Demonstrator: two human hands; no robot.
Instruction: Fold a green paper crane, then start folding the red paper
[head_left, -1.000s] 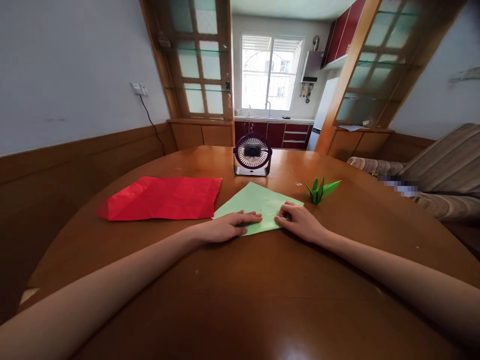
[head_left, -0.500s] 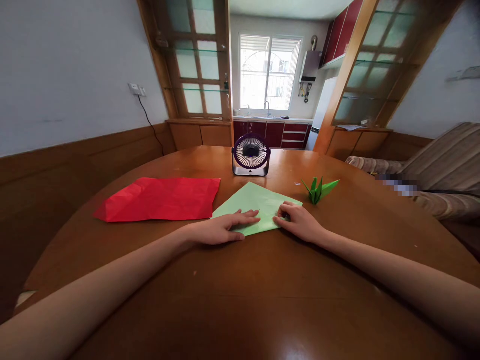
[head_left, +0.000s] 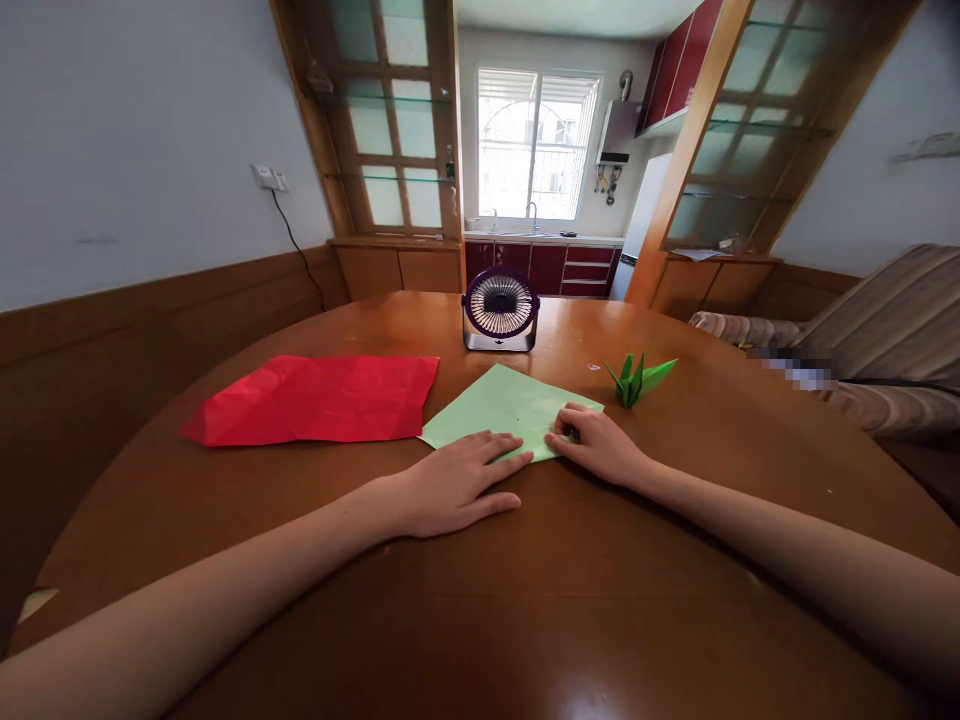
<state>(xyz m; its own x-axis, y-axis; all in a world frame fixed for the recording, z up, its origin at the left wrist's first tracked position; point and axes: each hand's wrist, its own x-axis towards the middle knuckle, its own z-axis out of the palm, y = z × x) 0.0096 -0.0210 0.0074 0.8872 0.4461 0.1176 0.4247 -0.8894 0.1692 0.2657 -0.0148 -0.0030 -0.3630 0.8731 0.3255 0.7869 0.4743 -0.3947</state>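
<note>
Sliding nearer, the left hand (head_left: 448,487) now lies flat, fingers spread, tips on the pale green folded paper sheet (head_left: 504,408) on the round wooden table (head_left: 525,600). Right hand (head_left: 600,445) seemingly pinches its corner. Light, floppy, creasable; grip edges.

Single head-worn view: looks forward and down across the round wooden table (head_left: 480,600), facing the desk fan (head_left: 500,308) beyond.
</note>
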